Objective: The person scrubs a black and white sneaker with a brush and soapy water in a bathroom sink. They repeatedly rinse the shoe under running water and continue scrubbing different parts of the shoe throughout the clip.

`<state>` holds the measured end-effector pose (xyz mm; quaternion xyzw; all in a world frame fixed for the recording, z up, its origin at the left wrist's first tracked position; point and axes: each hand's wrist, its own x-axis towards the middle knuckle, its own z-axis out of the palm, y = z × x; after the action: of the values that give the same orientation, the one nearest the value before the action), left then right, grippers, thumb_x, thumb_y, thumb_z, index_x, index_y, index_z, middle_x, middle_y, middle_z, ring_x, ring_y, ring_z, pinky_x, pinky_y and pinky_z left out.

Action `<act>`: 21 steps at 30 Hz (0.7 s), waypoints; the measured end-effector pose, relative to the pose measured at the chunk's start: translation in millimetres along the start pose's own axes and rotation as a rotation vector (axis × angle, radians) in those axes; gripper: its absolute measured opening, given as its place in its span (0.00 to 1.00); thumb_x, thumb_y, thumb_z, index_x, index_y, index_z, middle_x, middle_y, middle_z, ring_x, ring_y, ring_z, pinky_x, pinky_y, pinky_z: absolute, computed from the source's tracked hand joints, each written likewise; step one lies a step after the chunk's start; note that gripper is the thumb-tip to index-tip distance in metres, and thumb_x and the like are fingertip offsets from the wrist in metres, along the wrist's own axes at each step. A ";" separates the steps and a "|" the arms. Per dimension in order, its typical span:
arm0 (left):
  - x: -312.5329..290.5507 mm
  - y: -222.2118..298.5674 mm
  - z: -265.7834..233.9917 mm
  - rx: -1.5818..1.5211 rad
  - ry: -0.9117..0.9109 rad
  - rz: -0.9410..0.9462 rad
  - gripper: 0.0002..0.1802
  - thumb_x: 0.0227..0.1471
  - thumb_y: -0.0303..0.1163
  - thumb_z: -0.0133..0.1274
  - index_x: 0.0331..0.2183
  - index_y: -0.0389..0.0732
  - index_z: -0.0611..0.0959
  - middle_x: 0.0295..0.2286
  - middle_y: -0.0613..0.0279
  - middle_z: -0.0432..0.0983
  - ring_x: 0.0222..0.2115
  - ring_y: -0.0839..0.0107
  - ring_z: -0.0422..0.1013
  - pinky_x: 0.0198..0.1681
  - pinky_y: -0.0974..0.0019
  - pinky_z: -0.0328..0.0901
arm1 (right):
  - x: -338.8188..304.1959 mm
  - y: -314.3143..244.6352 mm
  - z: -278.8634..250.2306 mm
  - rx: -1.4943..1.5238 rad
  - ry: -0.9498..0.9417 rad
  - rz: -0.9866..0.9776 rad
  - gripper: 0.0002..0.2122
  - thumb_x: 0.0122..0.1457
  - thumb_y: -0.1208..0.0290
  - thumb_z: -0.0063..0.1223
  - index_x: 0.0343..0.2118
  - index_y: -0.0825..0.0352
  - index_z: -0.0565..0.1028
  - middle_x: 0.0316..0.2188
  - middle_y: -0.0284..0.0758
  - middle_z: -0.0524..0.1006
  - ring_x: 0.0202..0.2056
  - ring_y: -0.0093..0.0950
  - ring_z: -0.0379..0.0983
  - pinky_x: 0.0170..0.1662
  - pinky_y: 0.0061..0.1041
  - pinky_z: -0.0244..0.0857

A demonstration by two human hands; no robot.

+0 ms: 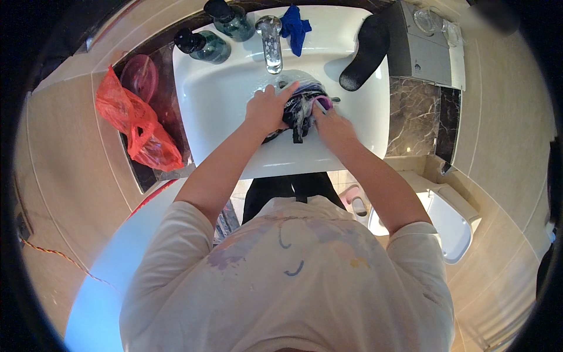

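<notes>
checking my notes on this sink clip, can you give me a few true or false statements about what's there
1. Both hands, left hand and right hand, are on the dark wet cloth in the white sink. True.
2. A red plastic bag lies left of the sink. True.
3. A blue cloth hangs in the bag. False: it lies on the sink's rim by the tap.
4. The bottles stand on the floor. False: behind the basin.

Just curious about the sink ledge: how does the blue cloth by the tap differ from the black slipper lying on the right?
The blue cloth is small, soft and crumpled, draped at the back rim beside the tap. The black slipper is larger, stiff and elongated, lying diagonally with its end over the basin. The cloth is bright blue, the slipper plain black. Both rest on the white sink, untouched by either hand.
</notes>
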<state>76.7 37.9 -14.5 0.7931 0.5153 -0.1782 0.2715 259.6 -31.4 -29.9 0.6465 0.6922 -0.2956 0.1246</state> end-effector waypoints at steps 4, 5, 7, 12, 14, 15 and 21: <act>-8.7 8.1 5.1 0.007 0.064 0.012 0.57 0.34 0.38 0.70 0.61 0.75 0.55 0.44 0.50 0.67 0.42 0.47 0.70 0.42 0.51 0.71 | 25.5 -0.5 1.9 0.021 -0.187 0.089 0.17 0.58 0.69 0.45 0.50 0.67 0.68 0.38 0.52 0.78 0.39 0.44 0.77 0.41 0.43 0.72; -10.1 10.0 6.4 0.020 0.082 0.012 0.56 0.35 0.38 0.70 0.61 0.75 0.56 0.44 0.50 0.67 0.42 0.47 0.70 0.42 0.52 0.71 | 25.8 -1.2 10.5 0.128 -0.140 0.134 0.16 0.57 0.69 0.46 0.48 0.68 0.69 0.37 0.53 0.78 0.39 0.45 0.77 0.41 0.44 0.71; -10.2 8.5 10.6 0.030 0.105 0.024 0.55 0.37 0.36 0.69 0.62 0.74 0.56 0.44 0.49 0.67 0.42 0.47 0.70 0.42 0.51 0.71 | 24.5 -1.7 35.4 0.338 -0.043 0.225 0.14 0.57 0.69 0.47 0.44 0.71 0.70 0.36 0.54 0.78 0.38 0.47 0.77 0.41 0.47 0.70; -3.8 4.1 8.0 0.023 0.059 -0.010 0.56 0.37 0.35 0.69 0.62 0.73 0.56 0.43 0.50 0.68 0.42 0.48 0.70 0.42 0.51 0.71 | 12.2 -8.4 60.3 0.353 -0.169 -0.050 0.14 0.58 0.67 0.46 0.44 0.71 0.70 0.34 0.55 0.77 0.39 0.50 0.76 0.41 0.49 0.69; -6.9 2.7 6.1 0.017 0.047 0.010 0.56 0.36 0.34 0.69 0.62 0.73 0.55 0.42 0.50 0.68 0.42 0.49 0.70 0.41 0.52 0.71 | 8.7 -7.0 30.2 0.303 -0.176 -0.038 0.14 0.59 0.66 0.44 0.44 0.70 0.70 0.34 0.55 0.77 0.39 0.49 0.76 0.41 0.48 0.70; -5.5 0.9 5.2 0.014 0.046 0.014 0.57 0.36 0.34 0.69 0.62 0.73 0.55 0.42 0.50 0.68 0.42 0.49 0.70 0.41 0.52 0.71 | 9.3 -4.1 -2.7 0.278 -0.152 0.030 0.14 0.59 0.66 0.44 0.44 0.70 0.71 0.34 0.55 0.77 0.39 0.49 0.76 0.42 0.47 0.70; -7.9 7.1 7.0 0.046 0.089 0.024 0.59 0.35 0.34 0.70 0.62 0.73 0.54 0.43 0.51 0.68 0.42 0.49 0.70 0.42 0.51 0.71 | 29.4 0.2 35.9 0.240 -0.070 0.149 0.18 0.59 0.67 0.44 0.49 0.72 0.67 0.33 0.53 0.78 0.35 0.51 0.77 0.40 0.48 0.69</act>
<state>80.0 25.6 -13.8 0.8124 0.5131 -0.1512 0.2322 248.3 -27.7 -74.8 0.6956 0.5973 -0.3885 0.0919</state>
